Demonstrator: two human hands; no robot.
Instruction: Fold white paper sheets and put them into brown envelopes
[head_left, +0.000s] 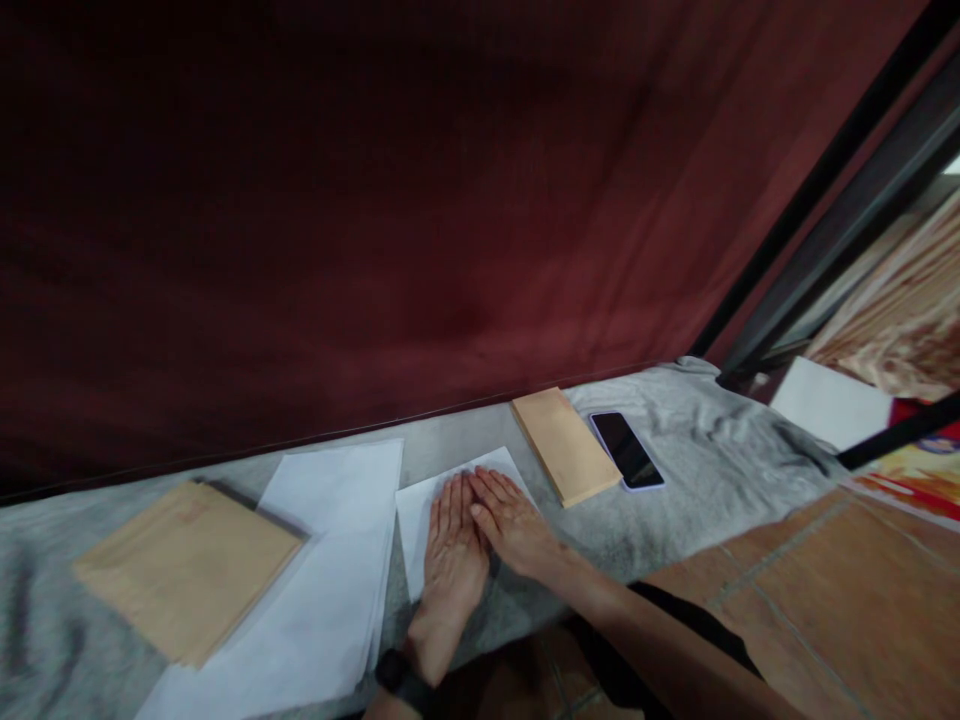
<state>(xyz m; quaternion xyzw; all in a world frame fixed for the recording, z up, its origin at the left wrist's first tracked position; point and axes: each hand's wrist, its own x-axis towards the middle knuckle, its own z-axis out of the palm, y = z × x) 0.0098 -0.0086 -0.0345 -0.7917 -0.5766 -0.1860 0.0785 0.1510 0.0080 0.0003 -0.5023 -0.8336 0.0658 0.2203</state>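
A white sheet of paper (pixel 417 508), which looks folded, lies on the grey cloth in front of me. My left hand (pixel 455 540) rests flat on it with the fingers stretched out, and a dark band is on that wrist. Close beside it, my right hand (pixel 512 522) also lies flat on the paper, its fingertips touching the left hand's fingers. Both palms face down and hide the middle of the sheet. To the left is a stack of larger white paper sheets (pixel 330 580), partly covered by a pile of brown envelopes (pixel 191 570).
A narrower brown envelope stack (pixel 566 445) lies right of my hands, against a phone (pixel 628 450) with a dark screen. The grey cloth (pixel 697 450) is wrinkled at the right. Behind it hangs a dark red curtain (pixel 450 250). Tiled floor (pixel 847 600) shows at lower right.
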